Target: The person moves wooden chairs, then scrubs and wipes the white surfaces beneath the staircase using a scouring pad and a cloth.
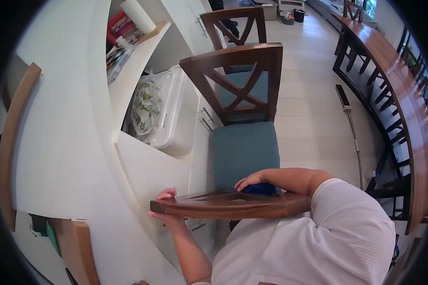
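Right in front of me stands a wooden chair with its dark brown backrest (233,206) toward me and a teal seat (246,149). My left hand (170,219) is wrapped around the left end of the backrest's top rail, thumb and fingers on opposite sides. Reaching over the rail, my right hand (250,180) is closed, with its fingers curled down behind the backrest. Beneath that hand and wrist is a dark blue cloth (261,189), partly hidden by the arm and the rail.
Two more chairs, one with a cross-backed backrest (240,85), line up ahead. White cabinets on the left hold a white lidded bin (173,111) with a clear plastic bag (145,104) and a paper towel roll (139,16). A flat mop (349,111) lies near the long wooden table (390,66).
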`<state>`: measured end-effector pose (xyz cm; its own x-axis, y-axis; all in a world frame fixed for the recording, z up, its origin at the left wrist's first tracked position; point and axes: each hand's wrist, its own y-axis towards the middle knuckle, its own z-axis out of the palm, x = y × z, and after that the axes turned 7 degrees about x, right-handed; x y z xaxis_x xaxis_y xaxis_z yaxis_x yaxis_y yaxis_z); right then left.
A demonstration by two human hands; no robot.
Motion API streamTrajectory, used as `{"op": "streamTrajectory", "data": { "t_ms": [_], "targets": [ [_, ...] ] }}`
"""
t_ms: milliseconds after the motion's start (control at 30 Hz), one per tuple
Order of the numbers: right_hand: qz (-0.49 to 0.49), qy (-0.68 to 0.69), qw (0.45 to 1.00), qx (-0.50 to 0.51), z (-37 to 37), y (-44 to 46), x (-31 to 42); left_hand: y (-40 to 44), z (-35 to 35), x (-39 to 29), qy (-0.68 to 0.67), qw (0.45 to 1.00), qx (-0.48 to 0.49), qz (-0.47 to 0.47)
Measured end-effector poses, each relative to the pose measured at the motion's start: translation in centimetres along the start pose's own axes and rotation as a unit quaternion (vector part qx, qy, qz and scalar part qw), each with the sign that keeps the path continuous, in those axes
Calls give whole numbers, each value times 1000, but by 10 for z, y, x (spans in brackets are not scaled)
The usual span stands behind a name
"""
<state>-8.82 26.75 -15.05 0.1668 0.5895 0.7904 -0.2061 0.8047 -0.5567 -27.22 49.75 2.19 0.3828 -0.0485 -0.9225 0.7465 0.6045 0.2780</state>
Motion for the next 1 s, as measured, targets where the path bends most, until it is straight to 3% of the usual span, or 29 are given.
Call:
{"op": "streamTrajectory", "data": {
  "t_ms": [67, 167, 267, 433, 633, 1000],
  "targets": [
    [-12, 34, 999, -19, 11, -6, 0, 1, -3, 3, -35, 999, 1, -13],
    [56, -17, 998, -25, 25, -31, 35, -1, 8, -2, -49, 998, -36, -28],
    [58, -74, 993, -67, 30, -34, 38, 0, 11, -3, -49, 998, -38, -28],
    [46, -29, 996, -69, 36, -51, 31, -10, 30, -5, -72, 996, -59, -18],
    [34, 1, 997, -75, 53, -69, 20, -20, 45, -16, -7, 1000, -14, 2],
    [28, 48, 990, -127, 84, -113, -18, -41, 85, -27, -65, 995, 82, -1]
  ]
}}
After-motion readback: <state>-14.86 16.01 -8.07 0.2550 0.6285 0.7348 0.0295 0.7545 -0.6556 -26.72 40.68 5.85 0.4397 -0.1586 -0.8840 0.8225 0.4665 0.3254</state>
